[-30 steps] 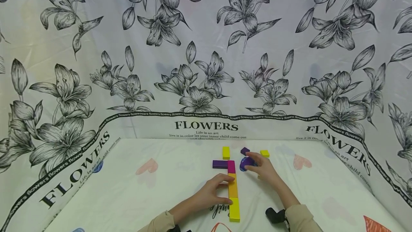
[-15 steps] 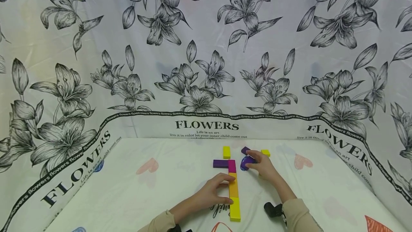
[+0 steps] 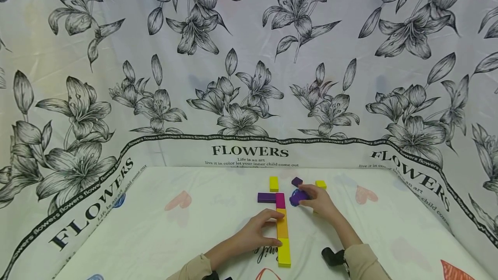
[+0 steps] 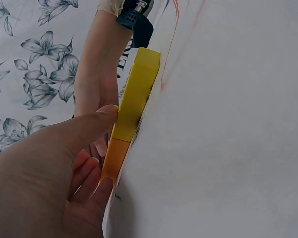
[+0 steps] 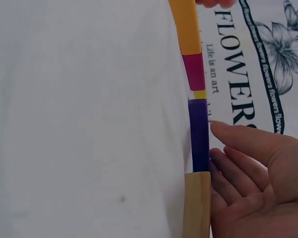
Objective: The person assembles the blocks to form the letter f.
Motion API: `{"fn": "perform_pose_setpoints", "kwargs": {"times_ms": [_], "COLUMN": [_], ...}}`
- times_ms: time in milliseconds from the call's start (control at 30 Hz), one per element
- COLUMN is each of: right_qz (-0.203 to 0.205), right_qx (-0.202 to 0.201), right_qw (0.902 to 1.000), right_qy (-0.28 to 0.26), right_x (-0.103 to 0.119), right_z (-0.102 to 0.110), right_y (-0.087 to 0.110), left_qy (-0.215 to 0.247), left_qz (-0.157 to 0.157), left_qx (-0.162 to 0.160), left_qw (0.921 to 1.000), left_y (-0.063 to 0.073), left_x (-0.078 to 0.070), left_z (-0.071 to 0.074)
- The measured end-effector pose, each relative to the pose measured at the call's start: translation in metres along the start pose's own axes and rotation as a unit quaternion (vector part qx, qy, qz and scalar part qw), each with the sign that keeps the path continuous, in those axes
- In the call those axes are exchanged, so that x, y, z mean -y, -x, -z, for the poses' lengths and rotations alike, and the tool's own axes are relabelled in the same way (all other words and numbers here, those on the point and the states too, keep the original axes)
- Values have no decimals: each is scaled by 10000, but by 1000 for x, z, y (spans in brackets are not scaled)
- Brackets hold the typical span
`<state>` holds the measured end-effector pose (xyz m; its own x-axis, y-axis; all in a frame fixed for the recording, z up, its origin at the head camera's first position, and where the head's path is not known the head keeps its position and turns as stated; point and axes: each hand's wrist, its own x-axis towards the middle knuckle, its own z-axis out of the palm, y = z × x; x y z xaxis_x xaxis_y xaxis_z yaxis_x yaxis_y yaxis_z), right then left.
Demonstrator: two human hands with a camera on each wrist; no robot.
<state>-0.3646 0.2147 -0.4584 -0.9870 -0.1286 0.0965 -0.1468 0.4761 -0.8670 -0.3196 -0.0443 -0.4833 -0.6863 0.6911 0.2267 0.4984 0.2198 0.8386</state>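
Observation:
A straight row of blocks runs away from me: yellow (image 3: 284,254), orange (image 3: 282,226) and magenta (image 3: 280,201). A purple block (image 3: 266,198) lies crosswise at the magenta one's left. My left hand (image 3: 253,232) touches the row's left side, thumb at the yellow block and index fingertip (image 4: 107,184) at the orange one. My right hand (image 3: 320,202) is right of the magenta block. In the right wrist view its thumb and fingertips are right at the upper edge of another purple block (image 5: 200,136), beside a bare-wood block (image 5: 197,206). That wood block is mostly hidden in the head view.
Farther back on the cloth (image 3: 175,232) lie a yellow block (image 3: 274,184), a small purple block (image 3: 297,181) and another yellow block (image 3: 320,184). A flower-printed curtain (image 3: 249,111) closes off the back. A black device (image 3: 333,257) sits at the right wrist.
My right hand shifts only slightly around the purple block and ends a little lower in the head view. The left hand and the row stay in place.

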Motion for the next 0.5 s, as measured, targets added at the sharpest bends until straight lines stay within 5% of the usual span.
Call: {"fn": "perform_pose_setpoints", "kwargs": {"times_ms": [500], "right_qz": [344], "right_qx": [130], "right_qw": [9992], "right_qy": [-121], "right_x": [-7], "right_z": [1], "right_y": [-3], "left_qy": [-28], "left_qz": [22], "left_qx": [1], "left_qw": [10000], "left_y": [0], "left_x": [0], "left_z": [0]}}
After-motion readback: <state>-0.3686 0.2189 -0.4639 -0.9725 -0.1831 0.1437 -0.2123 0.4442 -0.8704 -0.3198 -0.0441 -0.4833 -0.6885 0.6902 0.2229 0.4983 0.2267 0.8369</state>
